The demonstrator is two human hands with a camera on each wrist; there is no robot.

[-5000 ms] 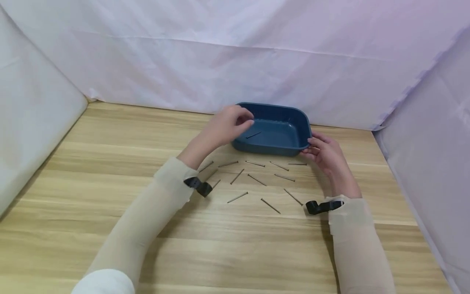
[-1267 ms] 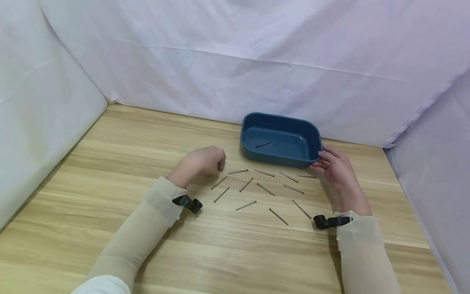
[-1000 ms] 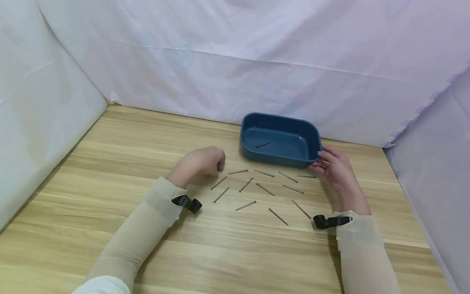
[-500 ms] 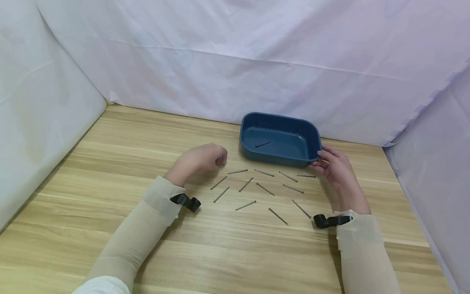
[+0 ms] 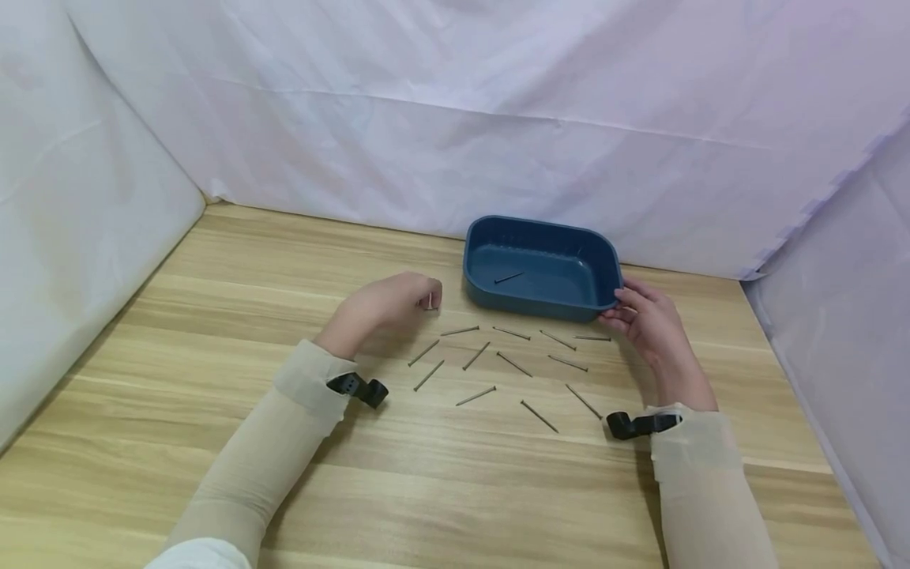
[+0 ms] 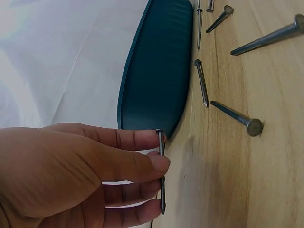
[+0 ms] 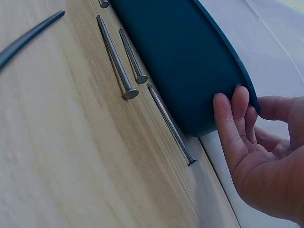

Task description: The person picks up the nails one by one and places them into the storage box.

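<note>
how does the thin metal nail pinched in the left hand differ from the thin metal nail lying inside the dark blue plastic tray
The thin metal nail in the left hand is pinched between thumb and fingers of the left hand, lifted off the wooden table; the thin metal nail inside the dark blue plastic tray lies loose and untouched on the floor of the dark blue plastic tray. The held nail stands outside the tray, to its left; the other lies flat, slightly slanted. Both look like slim grey nails of similar make.

No readable text, labels, brands or numbers on anything in view.
</note>
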